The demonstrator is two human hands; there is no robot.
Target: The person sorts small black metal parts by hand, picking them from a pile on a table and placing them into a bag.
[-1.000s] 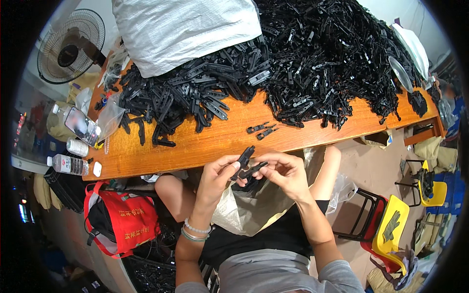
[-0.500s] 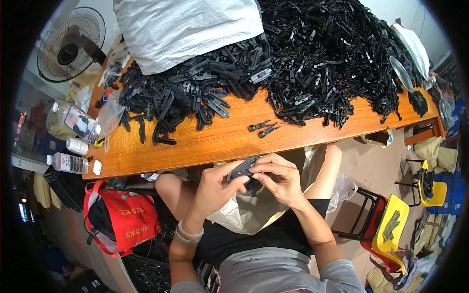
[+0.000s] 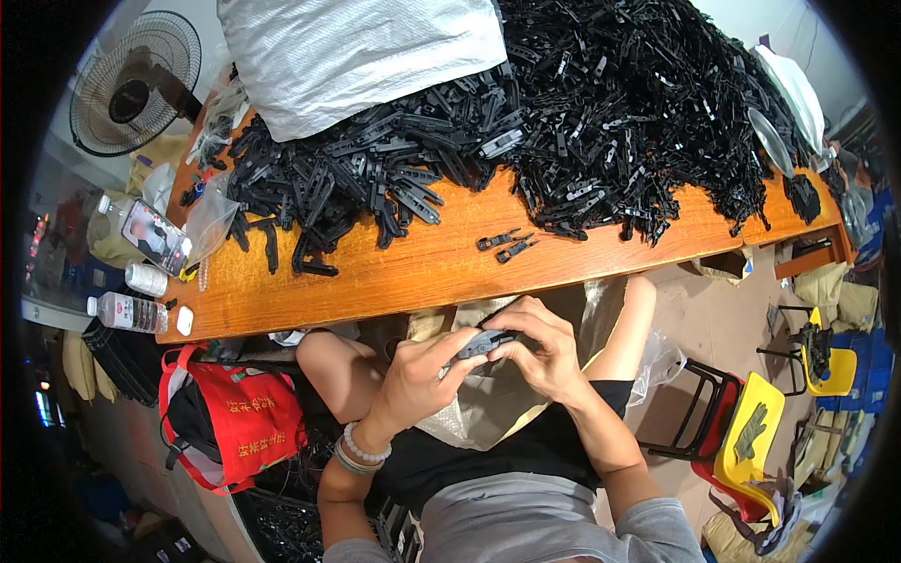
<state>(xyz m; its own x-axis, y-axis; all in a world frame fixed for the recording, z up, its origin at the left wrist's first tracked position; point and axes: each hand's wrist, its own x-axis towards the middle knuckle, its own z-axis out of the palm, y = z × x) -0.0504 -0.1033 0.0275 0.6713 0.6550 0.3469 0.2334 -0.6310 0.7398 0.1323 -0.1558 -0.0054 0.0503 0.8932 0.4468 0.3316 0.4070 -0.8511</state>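
A dark grey, elongated plastic part (image 3: 482, 345) is held over my lap, just off the table's front edge. My left hand (image 3: 420, 375) pinches its left end between thumb and fingers. At the other end, the curled fingers of my right hand (image 3: 544, 345) grip the same part and cover some of it. Beneath both hands a woven sack (image 3: 479, 409) lies open between my knees. Beyond the hands, two small black clip-like pieces (image 3: 505, 246) lie apart on the wooden table (image 3: 394, 284).
A pile of long black parts (image 3: 347, 174) and a large heap of small black pieces (image 3: 629, 113) cover the table's back, with a white sack (image 3: 366, 56) on top. At left are a phone (image 3: 155, 236), a bottle (image 3: 129, 311) and a red bag (image 3: 239, 418). Yellow chairs (image 3: 755, 436) stand right.
The part has turned between my fingers and sits slightly lower, showing a narrower, rounded side. My left hand has shifted down a little; my right fingers have curled further over the part.
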